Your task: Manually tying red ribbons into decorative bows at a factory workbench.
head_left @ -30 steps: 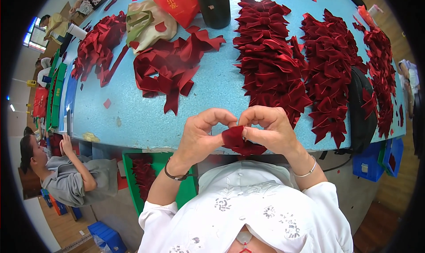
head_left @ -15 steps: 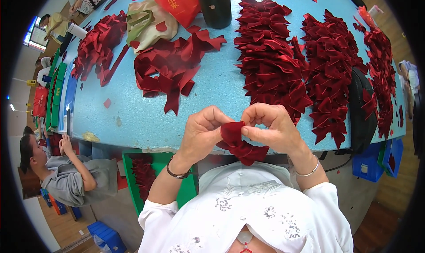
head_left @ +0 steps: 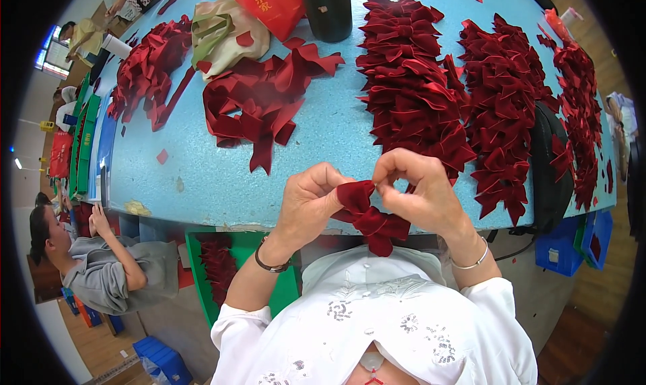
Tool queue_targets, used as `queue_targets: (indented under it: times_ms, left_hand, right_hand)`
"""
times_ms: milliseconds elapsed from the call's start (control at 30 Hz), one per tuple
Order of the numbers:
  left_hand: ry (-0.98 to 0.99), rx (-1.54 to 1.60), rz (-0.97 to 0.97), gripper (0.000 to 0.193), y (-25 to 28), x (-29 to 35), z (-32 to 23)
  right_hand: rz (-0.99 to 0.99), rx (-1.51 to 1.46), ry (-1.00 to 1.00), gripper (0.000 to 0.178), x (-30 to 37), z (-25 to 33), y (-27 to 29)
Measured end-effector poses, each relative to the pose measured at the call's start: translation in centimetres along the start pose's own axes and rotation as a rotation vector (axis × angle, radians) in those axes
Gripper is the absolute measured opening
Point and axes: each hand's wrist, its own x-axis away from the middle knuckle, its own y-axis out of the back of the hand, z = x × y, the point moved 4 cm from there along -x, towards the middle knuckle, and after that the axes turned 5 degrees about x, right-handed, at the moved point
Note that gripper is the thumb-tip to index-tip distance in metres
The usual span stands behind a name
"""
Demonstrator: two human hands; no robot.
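A dark red velvet ribbon bow (head_left: 377, 227) hangs between my hands, just over the table's near edge. My left hand (head_left: 311, 200) is closed on its left loop, thumb against the velvet. At the upper right corner of that loop, the thumb and forefinger of my right hand (head_left: 420, 191) are pinched together; whether a loose thread lies between them is too small to tell. Beyond my right hand, a long row of finished red bows (head_left: 410, 82) reaches across the table. Loose red ribbon strips (head_left: 252, 102) lie in a tangle ahead of my left hand.
More bow rows (head_left: 501, 116) lie at the right by a black bag (head_left: 548, 169). A dark flask (head_left: 326, 11), red bag (head_left: 266, 1) and cloth bag (head_left: 229, 35) stand at the back. A green crate (head_left: 286, 291) sits below the near edge. Someone in grey (head_left: 128, 270) is at the left.
My right hand has risen slightly, its fingertips shifting right to the loop's corner. The bow has turned and sunk a little, and my left hand keeps its hold.
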Motion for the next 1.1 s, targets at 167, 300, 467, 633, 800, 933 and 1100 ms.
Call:
queue_targets:
  times_ms: [167, 300, 467, 633, 800, 933, 1100]
  left_hand:
    - [-0.013, 0.002, -0.047, 0.012, -0.6, 0.0, -0.8]
    - [-0.098, -0.154, -0.052, 0.012, -0.5, 0.0, -0.6]
    - [-0.152, -0.278, -0.048, 0.012, -0.2, -0.2, -0.8]
    - [-0.016, -0.164, -0.086, 0.011, -0.1, -0.1, -1.0]
    - [0.038, 0.183, -0.122, 0.014, -1.2, -0.4, -2.5]
    - [0.028, -0.084, -0.137, 0.016, -1.4, -0.1, -2.6]
    - [0.041, -0.047, -0.119, 0.013, -0.8, 0.2, -2.2]
  right_hand:
    - [-0.127, 0.037, 0.069, 0.008, 0.4, 1.1, 0.7]
    - [-0.055, 0.044, 0.07, 0.006, 0.4, 1.1, 0.1]
    - [-0.013, -0.09, -0.045, 0.007, 0.5, -0.3, 0.1]
    - [-0.044, -0.062, -0.082, 0.009, 0.6, -0.5, 0.1]
    - [-0.093, -0.036, -0.04, 0.009, 0.5, 0.4, 0.1]
    - [-0.091, -0.028, -0.095, 0.01, 0.4, 0.5, -0.1]
    - [-0.085, -0.078, -0.01, 0.013, 0.5, 0.4, -0.5]
